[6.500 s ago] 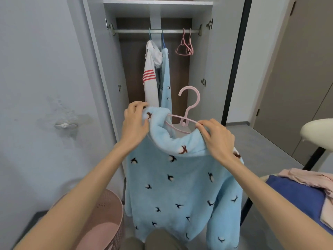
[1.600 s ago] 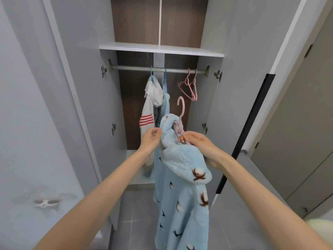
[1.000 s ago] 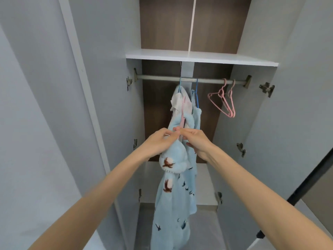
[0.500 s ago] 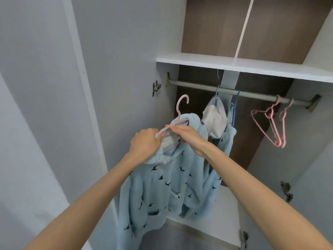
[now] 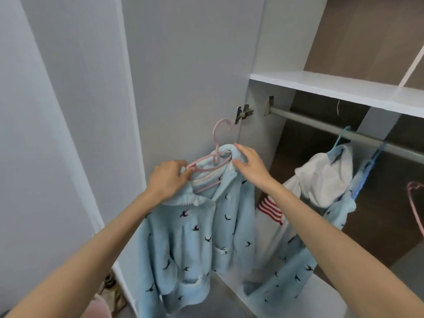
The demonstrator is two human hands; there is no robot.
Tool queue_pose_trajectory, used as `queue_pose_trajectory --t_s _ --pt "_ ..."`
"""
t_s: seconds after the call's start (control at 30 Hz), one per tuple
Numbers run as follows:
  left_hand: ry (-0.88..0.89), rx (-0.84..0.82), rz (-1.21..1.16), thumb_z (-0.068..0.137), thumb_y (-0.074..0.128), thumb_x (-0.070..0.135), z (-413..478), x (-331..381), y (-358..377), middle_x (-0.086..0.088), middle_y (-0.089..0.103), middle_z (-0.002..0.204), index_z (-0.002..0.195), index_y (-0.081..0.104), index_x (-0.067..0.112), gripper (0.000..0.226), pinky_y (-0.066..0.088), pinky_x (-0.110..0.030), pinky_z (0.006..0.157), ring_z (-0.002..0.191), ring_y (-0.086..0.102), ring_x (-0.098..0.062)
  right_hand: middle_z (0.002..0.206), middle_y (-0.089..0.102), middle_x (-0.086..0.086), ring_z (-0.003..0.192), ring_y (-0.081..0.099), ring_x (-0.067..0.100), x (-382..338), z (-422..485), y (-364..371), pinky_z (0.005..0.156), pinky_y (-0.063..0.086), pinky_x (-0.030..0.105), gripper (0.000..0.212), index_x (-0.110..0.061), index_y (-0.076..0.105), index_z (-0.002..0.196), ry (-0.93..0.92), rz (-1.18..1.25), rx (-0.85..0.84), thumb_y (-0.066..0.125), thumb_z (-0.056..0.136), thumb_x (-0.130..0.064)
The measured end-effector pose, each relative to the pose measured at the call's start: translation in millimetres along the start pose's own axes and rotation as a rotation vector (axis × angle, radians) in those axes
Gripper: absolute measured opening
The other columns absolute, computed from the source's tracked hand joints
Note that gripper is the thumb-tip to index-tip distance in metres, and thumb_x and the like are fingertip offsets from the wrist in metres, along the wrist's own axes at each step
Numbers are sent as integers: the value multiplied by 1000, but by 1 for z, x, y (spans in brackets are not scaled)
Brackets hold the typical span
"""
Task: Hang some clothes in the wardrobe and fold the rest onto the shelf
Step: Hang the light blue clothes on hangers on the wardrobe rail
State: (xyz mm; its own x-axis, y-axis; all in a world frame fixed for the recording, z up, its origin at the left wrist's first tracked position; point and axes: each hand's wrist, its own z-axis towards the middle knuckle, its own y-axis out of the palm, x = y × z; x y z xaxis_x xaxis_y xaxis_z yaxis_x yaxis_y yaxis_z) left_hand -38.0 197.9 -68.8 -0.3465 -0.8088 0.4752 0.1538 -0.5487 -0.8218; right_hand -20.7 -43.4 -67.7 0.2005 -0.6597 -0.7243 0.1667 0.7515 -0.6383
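Note:
A light blue fleece top (image 5: 195, 232) with small dark birds hangs on a pink hanger (image 5: 216, 148), whose hook stands free in front of the wardrobe door, left of and below the rail (image 5: 344, 131). My left hand (image 5: 168, 180) grips the hanger's left arm together with the top's shoulder. My right hand (image 5: 250, 166) pinches the collar at the hanger's right end. On the rail hang a white top with red stripes (image 5: 325, 177) and another light blue bird-print garment (image 5: 341, 210) on a blue hanger.
The white shelf (image 5: 332, 86) runs above the rail. The open wardrobe door (image 5: 183, 76) stands directly behind the held hanger, with its hinge (image 5: 244, 113) near the hook. An empty pink hanger (image 5: 416, 203) shows at the right edge. A pink basket (image 5: 98, 306) sits low left.
Both hands have carried the top on its hanger from the room up to the wardrobe. In the last half second the hands and top shifted left of the hung clothes, still below the rail.

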Motion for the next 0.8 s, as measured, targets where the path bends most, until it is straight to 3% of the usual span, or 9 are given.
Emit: queue_pose_trajectory --t_s 0.1,0.17,0.2,0.3,0.43,0.67,0.8 --pt "24 21 38 97 45 39 -4 -3 -6 -2 54 69 72 54 16 35 29 -32 60 76 56 -34 147 33 6 135 34 18 3 14 10 105 25 23 48 -20 36 145 -77 -46 11 48 99 -18" --pt "-175 180 153 97 45 38 9 -21 -12 -5 60 76 76 57 15 34 31 -32 60 78 57 -34 147 32 4 133 35 17 -8 79 47 105 27 23 48 -24 35 146 -243 0 -183 47 99 -20" --pt "-168 216 146 97 45 38 10 -26 -15 -6 62 79 76 56 14 34 32 -33 61 79 57 -35 146 33 3 132 36 17 -13 79 51 107 30 27 47 -26 36 145 -284 -55 -216 47 99 -21" --pt "-143 189 176 97 45 40 10 -30 -15 -7 63 83 79 57 14 34 39 -36 63 80 57 -36 139 40 3 127 40 17 -24 86 66 104 36 32 33 -23 53 131 -369 -101 -119 47 99 -22" --pt "-136 212 161 98 44 40 15 -19 -6 -10 64 87 80 56 13 34 40 -36 65 83 57 -39 127 49 6 120 43 19 -23 94 64 92 29 19 21 -12 65 108 -411 -156 -67 46 98 -14" --pt "-119 235 177 98 43 39 54 -8 17 -12 65 89 85 58 12 33 39 -37 65 86 58 -40 127 51 9 130 35 19 -10 109 47 93 19 1 20 -4 63 108 -381 -34 0 47 96 -5" --pt "-110 210 168 98 41 40 75 -1 32 -13 65 94 93 60 13 33 42 -38 69 90 58 -41 140 41 12 141 22 21 7 120 37 101 16 11 22 -4 59 115 -332 -31 -11 45 97 -6"
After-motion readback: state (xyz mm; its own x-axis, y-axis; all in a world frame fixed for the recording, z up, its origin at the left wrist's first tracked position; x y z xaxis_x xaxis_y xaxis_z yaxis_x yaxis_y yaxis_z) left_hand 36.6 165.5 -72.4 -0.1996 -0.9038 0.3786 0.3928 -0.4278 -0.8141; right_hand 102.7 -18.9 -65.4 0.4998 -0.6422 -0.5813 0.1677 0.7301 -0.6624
